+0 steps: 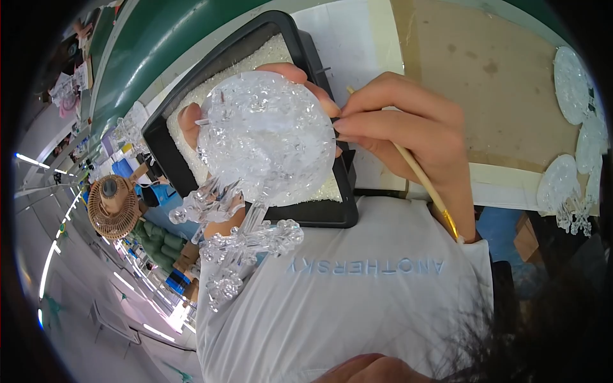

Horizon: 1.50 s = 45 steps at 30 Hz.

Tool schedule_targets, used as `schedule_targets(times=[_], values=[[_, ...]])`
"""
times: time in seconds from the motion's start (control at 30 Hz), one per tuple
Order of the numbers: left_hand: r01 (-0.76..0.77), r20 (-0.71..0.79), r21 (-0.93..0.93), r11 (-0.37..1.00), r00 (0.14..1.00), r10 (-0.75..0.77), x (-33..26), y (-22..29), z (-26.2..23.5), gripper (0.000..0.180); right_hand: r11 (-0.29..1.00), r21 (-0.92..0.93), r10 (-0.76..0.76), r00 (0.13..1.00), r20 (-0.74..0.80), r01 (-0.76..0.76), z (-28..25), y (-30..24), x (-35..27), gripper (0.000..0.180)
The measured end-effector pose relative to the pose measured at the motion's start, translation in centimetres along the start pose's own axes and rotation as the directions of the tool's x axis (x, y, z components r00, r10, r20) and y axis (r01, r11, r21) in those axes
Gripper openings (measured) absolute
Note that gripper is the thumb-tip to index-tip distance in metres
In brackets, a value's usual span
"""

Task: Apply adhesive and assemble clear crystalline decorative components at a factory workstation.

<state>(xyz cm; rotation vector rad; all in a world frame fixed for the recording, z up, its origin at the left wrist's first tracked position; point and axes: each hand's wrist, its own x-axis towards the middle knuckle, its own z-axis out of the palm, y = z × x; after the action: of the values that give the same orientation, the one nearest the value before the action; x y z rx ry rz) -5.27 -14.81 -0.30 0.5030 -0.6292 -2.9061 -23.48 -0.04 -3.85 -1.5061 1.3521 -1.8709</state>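
Observation:
My left hand (287, 71) is wrapped round a clear, round, disc-like piece (265, 137) with a rough, glittering surface. Its thumb shows at the disc's left edge, fingers behind the top and right; the rest of the hand is hidden. Knobbly transparent branches (252, 239) hang from the disc's lower edge. At the disc's right rim, my right hand (408, 118) is closed, fingertips pinched by a small dark bit I cannot make out. A wooden-handled paintbrush (418, 169) lies through this hand, its bristle end toward my wrist. Below the disc is a black tray (348, 191) of clear granules (271, 54).
A brown board (485, 83) with pale edging covers the right of the table. Several similar clear discs (570, 86) lie along its far right side. Behind the tray runs a green surface (166, 38). A brown fan (113, 204) stands off to the left.

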Motion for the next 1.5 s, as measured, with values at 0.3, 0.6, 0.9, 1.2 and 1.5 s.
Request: schedule_targets(times=[0.3,0.6,0.9,1.2,1.5], values=[[-0.072,-0.018,0.050,0.996,0.997,0.073,0.4,-0.9,0.9,0.109,0.992,-0.036,-0.119,0.993,-0.002,0.119,-0.1,0.5,-0.1,0.029],[-0.055,0.101,0.049,0.997,0.994,0.049,0.6,-0.6,0.1,0.099,0.991,-0.137,0.009,0.999,0.031,-0.004,0.0,-0.4,-0.4,0.019],[-0.136,-0.104,0.126,0.983,0.983,0.149,0.3,-1.6,2.8,0.106,0.980,-0.078,0.186,0.980,0.074,-0.180,0.2,-1.2,-0.3,0.012],[-0.071,-0.003,0.218,0.973,0.997,0.073,0.4,-0.1,0.2,0.107,0.952,0.079,0.286,0.949,0.130,-0.297,-0.9,-1.5,-0.2,0.015],[-0.015,-0.124,0.185,0.983,0.992,0.039,-1.6,0.9,-2.2,0.109,0.926,0.138,0.320,0.925,0.205,-0.351,-1.3,-1.6,0.1,0.015]])
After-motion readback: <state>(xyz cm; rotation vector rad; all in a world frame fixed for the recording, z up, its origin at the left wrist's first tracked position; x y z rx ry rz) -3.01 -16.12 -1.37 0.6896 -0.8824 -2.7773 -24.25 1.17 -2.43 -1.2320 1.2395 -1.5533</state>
